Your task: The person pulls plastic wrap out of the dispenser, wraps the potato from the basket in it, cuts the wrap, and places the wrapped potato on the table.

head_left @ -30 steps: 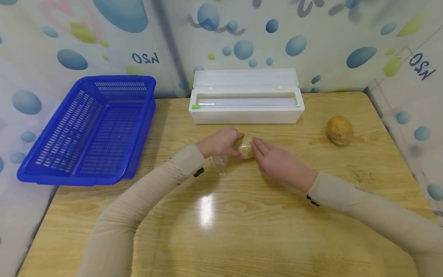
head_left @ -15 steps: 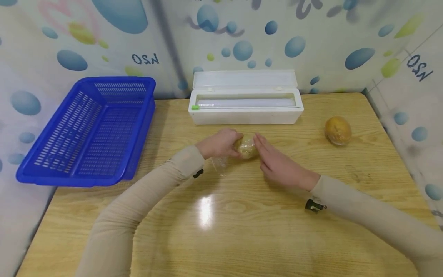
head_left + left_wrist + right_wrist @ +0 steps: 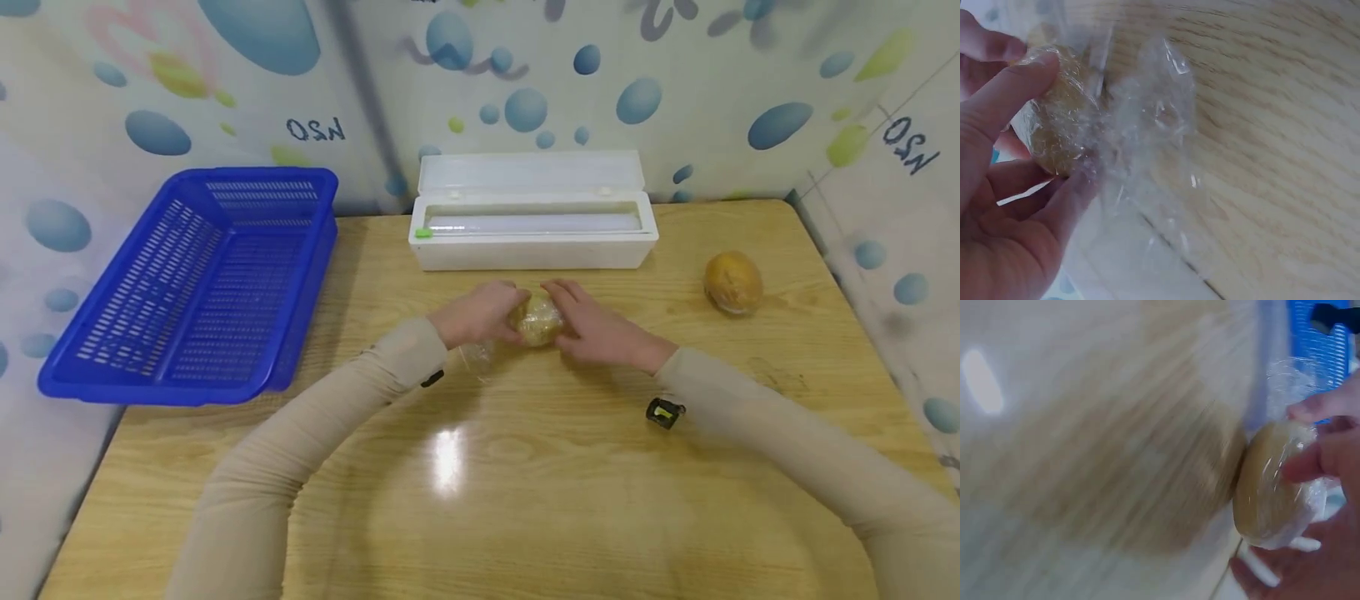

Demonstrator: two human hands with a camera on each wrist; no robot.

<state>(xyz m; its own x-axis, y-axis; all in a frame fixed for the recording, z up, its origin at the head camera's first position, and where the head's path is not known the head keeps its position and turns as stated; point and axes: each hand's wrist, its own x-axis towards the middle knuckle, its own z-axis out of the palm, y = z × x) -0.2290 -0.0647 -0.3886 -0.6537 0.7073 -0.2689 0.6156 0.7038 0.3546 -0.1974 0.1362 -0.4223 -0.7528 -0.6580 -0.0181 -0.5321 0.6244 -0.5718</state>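
Between my hands is a yellow-brown oval lump (image 3: 542,320), wrapped in glossy cling film, low over the wooden table (image 3: 525,500). My left hand (image 3: 478,314) grips its left end with thumb and fingers. In the left wrist view, a loose, crumpled tail of cling film (image 3: 1160,112) trails from the lump past that thumb. My right hand (image 3: 600,329) holds the other end; in the right wrist view its thumb lies on the wrapped side, with fingers around the far side. The film hides the lump's exact kind.
Behind the hands stands a white cling film dispenser (image 3: 534,254), lid raised, with a roll inside and a green slider (image 3: 423,233). A blue plastic basket (image 3: 300,333) is at the left. One orange-yellow round fruit (image 3: 733,283), also film-wrapped, sits at the right.
My right hand has shifted from flat fingers pressed against the lump's side to thumb and fingers spread around it. The left hand keeps its grip in nearly the same place.
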